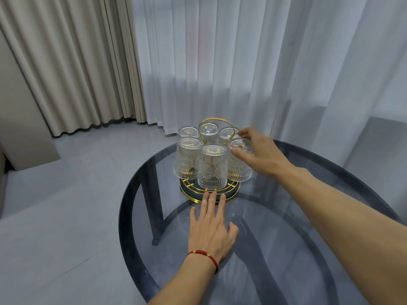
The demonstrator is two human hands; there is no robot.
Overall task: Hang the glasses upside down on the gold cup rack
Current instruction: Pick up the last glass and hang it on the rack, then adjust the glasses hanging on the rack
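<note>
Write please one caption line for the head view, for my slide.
Six glasses hang upside down on the gold cup rack; right hand touches the right-side glass, left hand steadies the base.

text: none I can read | labels: none | brands: none | numbers: none | signs: none — nothing legible anywhere in my view
</note>
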